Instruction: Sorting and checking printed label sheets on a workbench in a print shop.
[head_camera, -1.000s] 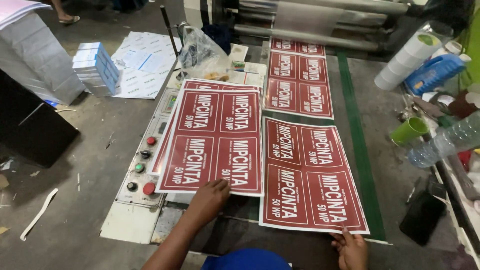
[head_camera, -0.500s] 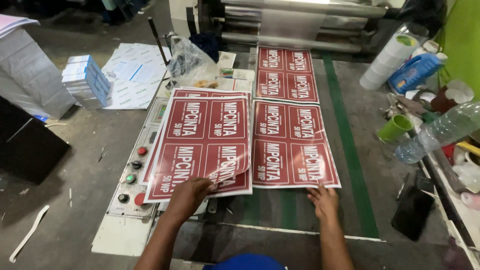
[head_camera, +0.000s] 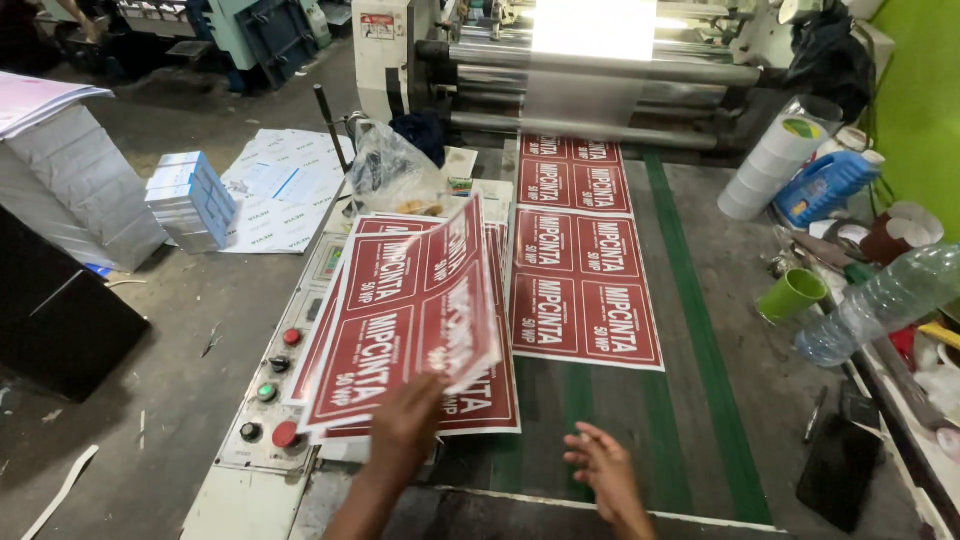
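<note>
The green-striped conveyor bed (head_camera: 600, 400) lies bare between the open right hand (head_camera: 605, 475) and the flat red printed sheet (head_camera: 585, 300). To the right, a green plastic cup (head_camera: 790, 295) and a clear plastic bottle (head_camera: 880, 305) block passage. To the left stands the stack of red printed sheets (head_camera: 400, 330).

Print shop floor, grey concrete (head_camera: 150, 330), dusty, with paper scraps. Lime-green wall (head_camera: 915, 110) on the right. Laminating machine (head_camera: 600, 70) at the top, steel rollers, bright glare off the film. Dark conveyor bed with green belts (head_camera: 690, 330). Control panel (head_camera: 270, 390) at its left edge: red, green and black buttons. Floor left: wrapped grey stack (head_camera: 70, 190), bundle of blue-edged packs (head_camera: 190, 200), white sheets (head_camera: 290, 190), black board (head_camera: 55, 320).
</note>
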